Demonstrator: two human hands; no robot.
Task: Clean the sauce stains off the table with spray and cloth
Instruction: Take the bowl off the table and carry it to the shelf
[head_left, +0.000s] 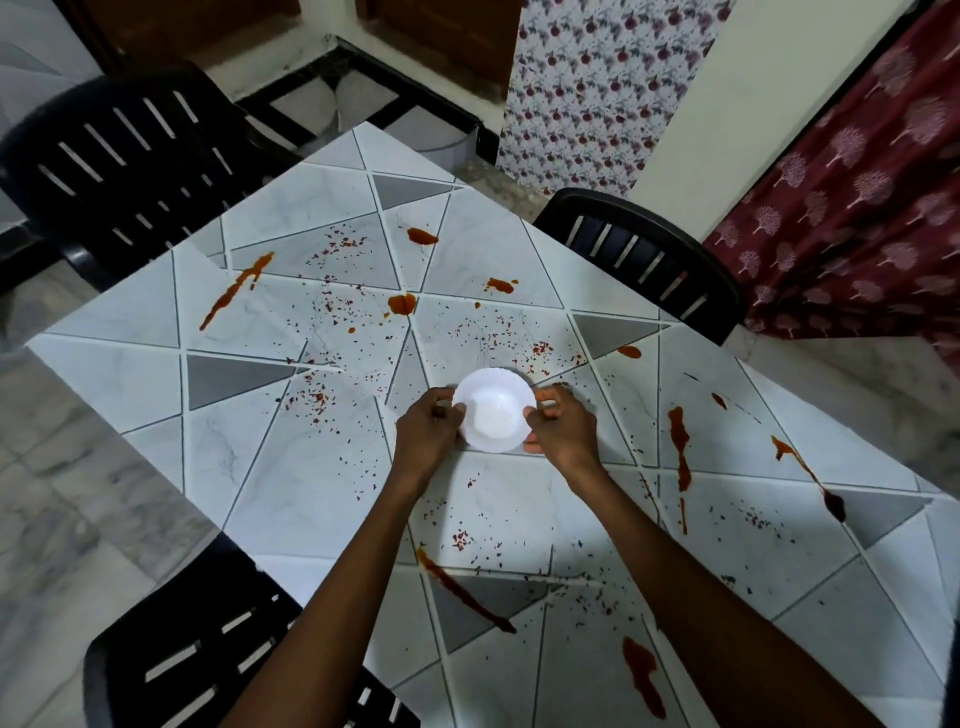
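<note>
A small white bowl (493, 410) is held over the middle of the table (311, 488), which has a white and grey triangle pattern. My left hand (427, 431) grips the bowl's left rim and my right hand (561, 431) grips its right rim. The bowl looks empty. Red-brown sauce stains lie all over the tabletop: a long streak (236, 291) at the far left, blobs (422, 236) near the far edge, streaks (679, 447) at the right and smears (643, 675) near me. Fine red flakes (317, 400) are scattered between them. No spray bottle or cloth is in view.
Three black slatted plastic chairs stand around the table: one at the far left (135, 156), one at the far right (644, 254), one at the near left (208, 654). A maroon curtain (857, 208) hangs at the right. Marble floor surrounds the table.
</note>
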